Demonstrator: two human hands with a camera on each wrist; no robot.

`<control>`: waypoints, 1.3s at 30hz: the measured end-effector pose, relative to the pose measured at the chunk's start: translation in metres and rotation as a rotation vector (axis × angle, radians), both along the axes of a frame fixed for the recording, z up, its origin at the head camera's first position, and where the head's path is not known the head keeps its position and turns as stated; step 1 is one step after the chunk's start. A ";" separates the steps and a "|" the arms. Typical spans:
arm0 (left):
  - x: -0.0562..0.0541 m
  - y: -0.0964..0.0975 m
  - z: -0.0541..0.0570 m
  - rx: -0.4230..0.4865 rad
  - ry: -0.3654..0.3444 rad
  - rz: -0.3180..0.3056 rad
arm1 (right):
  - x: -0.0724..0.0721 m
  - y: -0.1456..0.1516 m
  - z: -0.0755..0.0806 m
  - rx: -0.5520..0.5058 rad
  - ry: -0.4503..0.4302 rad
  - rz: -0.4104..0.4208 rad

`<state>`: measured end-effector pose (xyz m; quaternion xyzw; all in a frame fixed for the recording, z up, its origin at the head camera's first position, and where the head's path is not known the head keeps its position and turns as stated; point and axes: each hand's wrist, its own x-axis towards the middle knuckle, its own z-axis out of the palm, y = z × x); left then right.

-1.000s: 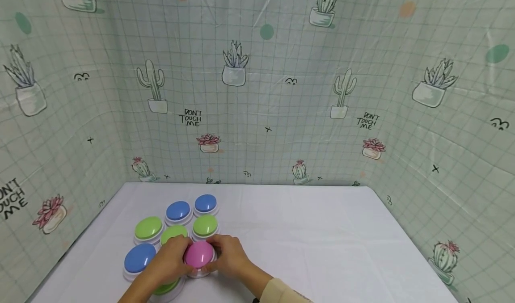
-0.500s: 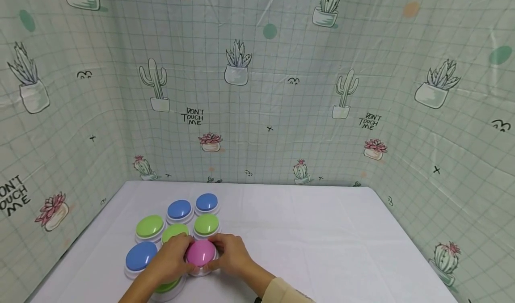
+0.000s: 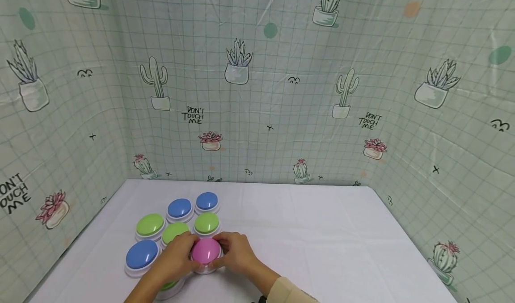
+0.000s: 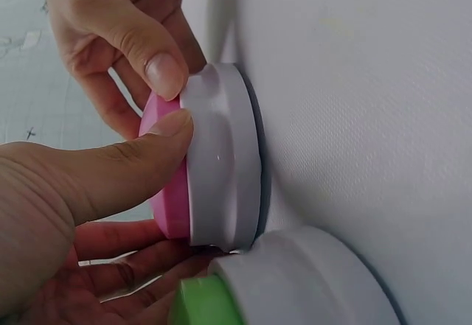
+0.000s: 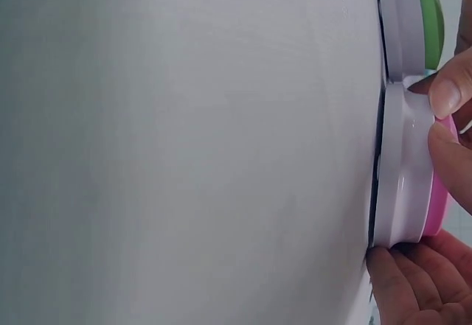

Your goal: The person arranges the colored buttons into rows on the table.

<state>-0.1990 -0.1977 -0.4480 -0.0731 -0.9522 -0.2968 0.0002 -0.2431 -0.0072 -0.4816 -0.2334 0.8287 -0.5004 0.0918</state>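
A pink dome push button (image 3: 206, 251) with a white base stands on the white table between both hands. My left hand (image 3: 175, 257) holds its left side, and my right hand (image 3: 238, 254) holds its right side. Both thumbs meet at its near side, as the left wrist view shows on the pink button's white base (image 4: 221, 155). Fingers curl round the far side, partly hidden. The base appears to sit on the tabletop. Just behind it is a green button (image 3: 206, 223). Another green button (image 3: 169, 286) lies partly under my left forearm.
More buttons cluster at the left: a blue one (image 3: 141, 254), a green one (image 3: 149, 225), a green one (image 3: 175, 232) partly behind my left hand, and two blue ones at the back, including this blue button (image 3: 207, 201). A cactus-print cloth (image 3: 257, 93) surrounds the white table (image 3: 322, 240).
The pink button has shifted slightly to the right, with both hands moving along on it. The other buttons keep their places; the head view has drifted a little.
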 end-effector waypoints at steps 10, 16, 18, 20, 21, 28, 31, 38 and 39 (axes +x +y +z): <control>-0.002 0.012 -0.001 0.039 0.048 -0.004 | -0.001 0.014 0.003 -0.021 -0.049 -0.019; -0.004 0.021 -0.003 0.055 0.073 0.006 | -0.004 0.024 0.002 -0.021 -0.035 -0.036; -0.005 0.024 -0.004 0.055 0.084 0.011 | -0.005 0.027 0.001 -0.018 -0.028 -0.040; -0.006 0.027 -0.005 0.056 0.093 0.016 | -0.006 0.029 0.001 -0.012 -0.025 -0.048; -0.006 0.028 -0.005 0.057 0.097 0.017 | -0.006 0.031 0.002 -0.011 -0.024 -0.053; -0.011 0.038 -0.006 0.091 0.103 0.020 | -0.010 0.040 0.003 -0.032 -0.014 -0.076; -0.014 0.041 -0.008 0.119 0.111 0.011 | -0.012 0.045 0.003 -0.040 0.006 -0.079; -0.021 0.053 -0.013 0.174 0.121 0.005 | -0.016 0.056 0.003 -0.019 0.030 -0.103; -0.022 0.056 -0.013 0.173 0.121 0.009 | -0.016 0.057 0.004 -0.015 0.031 -0.106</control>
